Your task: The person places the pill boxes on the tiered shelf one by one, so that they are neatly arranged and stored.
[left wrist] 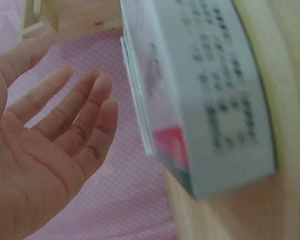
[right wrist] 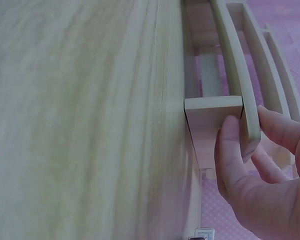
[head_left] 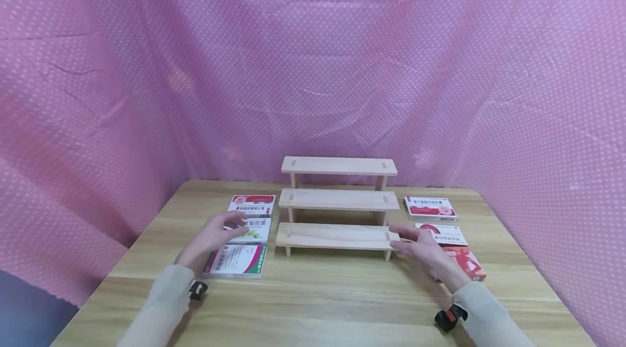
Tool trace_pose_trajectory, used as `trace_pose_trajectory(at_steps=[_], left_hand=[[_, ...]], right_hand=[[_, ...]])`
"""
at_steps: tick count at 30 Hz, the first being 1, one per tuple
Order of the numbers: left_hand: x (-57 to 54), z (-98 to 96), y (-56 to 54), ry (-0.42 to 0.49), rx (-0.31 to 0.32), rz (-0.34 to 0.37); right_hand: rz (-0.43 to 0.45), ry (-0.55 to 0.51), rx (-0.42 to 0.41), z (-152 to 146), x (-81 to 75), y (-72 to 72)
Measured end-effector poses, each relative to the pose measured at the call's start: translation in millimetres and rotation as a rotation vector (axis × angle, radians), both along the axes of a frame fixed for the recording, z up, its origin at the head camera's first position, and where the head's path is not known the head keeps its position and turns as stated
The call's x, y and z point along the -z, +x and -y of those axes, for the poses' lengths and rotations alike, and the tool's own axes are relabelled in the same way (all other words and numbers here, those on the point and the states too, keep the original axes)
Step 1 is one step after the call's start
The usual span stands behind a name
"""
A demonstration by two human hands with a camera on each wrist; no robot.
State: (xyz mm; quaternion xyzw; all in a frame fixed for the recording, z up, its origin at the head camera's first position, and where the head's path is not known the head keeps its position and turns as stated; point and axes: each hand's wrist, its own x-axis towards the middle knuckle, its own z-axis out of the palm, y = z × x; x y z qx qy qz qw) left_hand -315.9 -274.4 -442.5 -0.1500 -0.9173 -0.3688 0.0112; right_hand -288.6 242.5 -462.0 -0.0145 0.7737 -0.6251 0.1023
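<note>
A three-tier wooden display stand (head_left: 337,236) stands at the back middle of the table. My right hand (head_left: 425,252) grips the right end of its lowest board (right wrist: 235,65), thumb over the top and fingers beneath, as the right wrist view shows. Over the left column of medicine boxes hovers my left hand (head_left: 212,238), fingers loosely spread and holding nothing. Nearest to it are a white-and-green box (head_left: 259,225) and a white box with a magenta and green edge (head_left: 237,260). That last box's printed side (left wrist: 220,100) fills much of the left wrist view, apart from the fingers.
A red-and-white box (head_left: 251,204) lies at the back of the left column. Right of the stand lie two more red-and-white boxes, one at the back (head_left: 430,208), and a red box (head_left: 469,265) partly behind my right hand. A pink dotted curtain (head_left: 337,64) hangs around the table.
</note>
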Motion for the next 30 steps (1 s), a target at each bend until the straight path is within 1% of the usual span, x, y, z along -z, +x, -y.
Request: trace_pose_trajectory(at_steps=[2,6,7,10,12,14,16,19,24,27,30], left_hand=[[3.5,5.9,-1.1,-0.006,0.016,-0.01],[5.8,16.4,0.6,-0.022,0.032,0.02],[6.1,19.4,1.6,-0.023,0.046,0.031],[7.0,27.7,5.8,0.013,0.072,0.101],[7.6,33.2,8.2,0.04,0.094,0.153],[7.9,38.2,10.1,0.041,0.105,0.196],[7.8,42.8,11.1,0.021,0.114,0.215],[7.1,48.4,12.5,-0.013,0.139,0.22],[5.1,55.0,16.4,-0.021,0.157,0.247],[4.0,57.7,18.6,-0.036,0.17,0.243],[4.1,59.5,19.6,-0.075,0.189,0.225]], right_hand=[[0.032,-0.038,-0.001,0,1.4,-0.2],[0.096,-0.149,0.008,1,1.6,0.2],[0.105,-0.165,0.009,1,1.9,0.0],[0.123,-0.206,0.023,1,3.2,-0.8],[0.122,-0.212,0.012,1,4.4,-1.1],[0.127,-0.225,0.012,2,5.4,-1.3],[0.132,-0.234,0.006,2,6.3,-1.5],[0.139,-0.244,0.008,1,6.3,-1.8],[0.146,-0.246,-0.001,0,3.4,-2.4],[0.146,-0.243,-0.013,0,2.3,-2.7],[0.144,-0.243,-0.013,0,2.5,-3.1]])
